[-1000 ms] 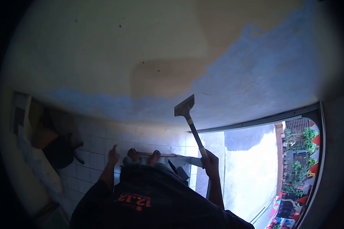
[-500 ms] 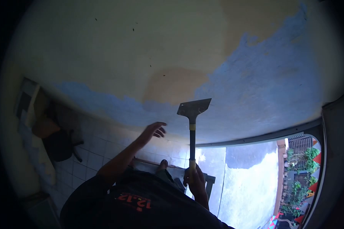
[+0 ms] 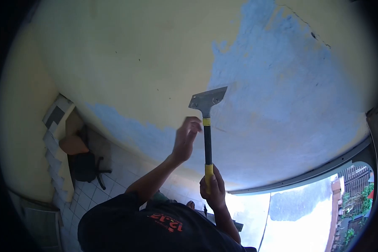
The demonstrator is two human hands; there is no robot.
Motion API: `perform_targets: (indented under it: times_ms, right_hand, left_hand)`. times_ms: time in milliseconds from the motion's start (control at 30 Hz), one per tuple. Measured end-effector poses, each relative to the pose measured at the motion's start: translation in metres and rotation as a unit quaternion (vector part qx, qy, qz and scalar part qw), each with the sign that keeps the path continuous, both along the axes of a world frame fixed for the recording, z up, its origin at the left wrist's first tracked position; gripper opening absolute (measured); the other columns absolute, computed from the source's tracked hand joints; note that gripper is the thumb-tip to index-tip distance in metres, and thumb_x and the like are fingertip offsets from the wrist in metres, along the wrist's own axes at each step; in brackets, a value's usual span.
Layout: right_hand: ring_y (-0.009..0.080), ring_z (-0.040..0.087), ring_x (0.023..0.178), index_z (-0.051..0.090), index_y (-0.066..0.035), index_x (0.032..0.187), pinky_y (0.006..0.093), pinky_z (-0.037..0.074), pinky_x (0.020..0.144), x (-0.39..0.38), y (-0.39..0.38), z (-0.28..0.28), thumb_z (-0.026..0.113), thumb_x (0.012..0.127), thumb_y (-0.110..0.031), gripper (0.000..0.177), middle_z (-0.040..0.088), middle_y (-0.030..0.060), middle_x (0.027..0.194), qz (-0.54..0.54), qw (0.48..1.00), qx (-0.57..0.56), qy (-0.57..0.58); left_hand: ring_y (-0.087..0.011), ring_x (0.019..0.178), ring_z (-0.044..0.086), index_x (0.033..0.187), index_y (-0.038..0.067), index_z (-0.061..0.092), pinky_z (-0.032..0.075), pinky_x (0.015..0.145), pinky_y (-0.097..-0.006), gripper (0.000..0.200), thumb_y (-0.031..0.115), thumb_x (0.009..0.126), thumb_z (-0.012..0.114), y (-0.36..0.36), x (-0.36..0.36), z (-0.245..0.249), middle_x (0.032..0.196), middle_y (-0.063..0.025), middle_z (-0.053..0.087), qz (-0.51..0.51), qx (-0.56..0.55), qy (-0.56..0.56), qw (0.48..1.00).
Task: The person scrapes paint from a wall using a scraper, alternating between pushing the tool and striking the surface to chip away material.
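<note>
Our left hand (image 3: 184, 140) is raised, slightly blurred, its fingers loosely bent and our left forearm (image 3: 155, 176) slanting up towards it. Our right hand (image 3: 213, 187) sits lower, fingers closed in a grip, with our right forearm (image 3: 227, 220) angling down and outward below the wrist.

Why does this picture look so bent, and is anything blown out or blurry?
Head view: the dark strip bows and the corners go black, probably from a wide lens; the pale surface outside is largely glared white; the left hand is blurred, the scraper crisper.
</note>
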State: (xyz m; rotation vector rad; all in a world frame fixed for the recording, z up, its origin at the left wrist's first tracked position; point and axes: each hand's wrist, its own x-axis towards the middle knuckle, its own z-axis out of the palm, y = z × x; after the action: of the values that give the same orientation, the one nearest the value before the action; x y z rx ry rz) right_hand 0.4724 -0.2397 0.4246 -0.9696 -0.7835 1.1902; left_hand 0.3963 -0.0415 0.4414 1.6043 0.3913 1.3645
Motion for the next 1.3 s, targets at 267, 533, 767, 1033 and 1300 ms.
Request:
perform_targets:
  times_ms: [267, 533, 767, 1033, 1300]
  right_hand:
    - [0.0045, 0.038, 0.046, 0.031, -0.003, 0.147, 0.0205, 0.031, 0.042, -0.010, 0.042, 0.030, 0.041, 0.104, -0.040, 0.058, 0.046, 0.0009, 0.067, -0.021, 0.999, 0.008, -0.046]
    - [0.0035, 0.034, 0.045, 0.030, -0.004, 0.148, 0.0191, 0.029, 0.039, -0.037, 0.095, 0.039, 0.039, 0.105, -0.040, 0.057, 0.044, 0.0003, 0.068, -0.070, 0.996, 0.051, 0.014]
    - [0.0049, 0.030, 0.043, 0.025, -0.015, 0.151, 0.0170, 0.028, 0.039, -0.065, 0.120, 0.027, 0.036, 0.106, -0.041, 0.053, 0.040, 0.0018, 0.065, -0.079, 0.992, 0.049, 0.089]
    - [0.0048, 0.032, 0.044, 0.027, -0.011, 0.150, 0.0175, 0.028, 0.039, -0.085, 0.140, 0.022, 0.038, 0.105, -0.042, 0.056, 0.041, 0.0006, 0.064, -0.140, 0.985, 0.058, 0.084]
    - [0.0046, 0.033, 0.045, 0.028, -0.010, 0.150, 0.0174, 0.029, 0.040, -0.081, 0.140, 0.021, 0.038, 0.105, -0.042, 0.056, 0.043, 0.0006, 0.066, -0.125, 0.982, 0.029, 0.137]
  left_hand:
    - [-0.0326, 0.109, 0.056, 0.102, 0.008, 0.067, 0.037, 0.104, -0.0551, 0.047, 0.047, 0.089, 0.044, 0.046, 0.000, 0.079, 0.100, -0.0126, 0.059, 0.158, 0.604, 0.037, 0.780]
    - [-0.0260, 0.057, 0.048, 0.053, 0.006, 0.044, 0.047, 0.075, -0.0436, 0.053, 0.049, 0.082, 0.039, 0.114, 0.018, 0.107, 0.055, -0.0067, 0.043, -0.008, 0.626, 0.010, 0.780]
    - [-0.0259, 0.055, 0.046, 0.052, 0.007, 0.041, 0.043, 0.068, -0.0394, 0.051, 0.049, 0.080, 0.037, 0.134, 0.014, 0.110, 0.053, -0.0062, 0.040, -0.040, 0.649, -0.032, 0.759]
    - [-0.0240, 0.053, 0.044, 0.051, 0.008, 0.039, 0.043, 0.067, -0.0380, 0.049, 0.048, 0.080, 0.038, 0.150, 0.015, 0.114, 0.052, -0.0048, 0.038, -0.088, 0.655, -0.064, 0.748]
    - [-0.0233, 0.052, 0.044, 0.051, 0.009, 0.040, 0.042, 0.066, -0.0372, 0.048, 0.049, 0.079, 0.039, 0.152, 0.015, 0.120, 0.052, -0.0041, 0.039, -0.100, 0.663, -0.031, 0.741]
